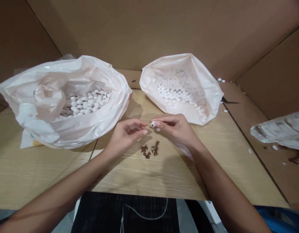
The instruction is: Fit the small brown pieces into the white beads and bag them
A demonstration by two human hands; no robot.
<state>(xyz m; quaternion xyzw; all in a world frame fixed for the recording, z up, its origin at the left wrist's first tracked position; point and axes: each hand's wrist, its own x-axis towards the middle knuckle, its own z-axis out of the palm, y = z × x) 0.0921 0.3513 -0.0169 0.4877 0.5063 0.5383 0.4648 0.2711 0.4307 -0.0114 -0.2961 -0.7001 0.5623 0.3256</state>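
Note:
Between the thumb and fingers of my right hand [176, 127] is a small round white piece [153, 124] with some brown on its lower side. My left hand [127, 133] is just to its left, thumb and fingertips slightly apart, with nothing visible between them. Beneath my hands, small brown star-shaped pieces [147, 151] lie in a loose pile on the wooden table [130, 174]. At the left stands a large white plastic bag [103, 123] filled with many white rounded pieces [87, 103]. Beyond my right hand, another open white bag [207, 84] holds smaller-looking white pieces [175, 92].
Cardboard panels [130, 35] rise behind and on both sides. Stray white pieces [221, 80] lie near the right bag, beside a dark thin tool [230, 102]. A clear plastic-wrapped bundle [280, 129] is at the far right. A pale cord [146, 218] hangs below the table edge.

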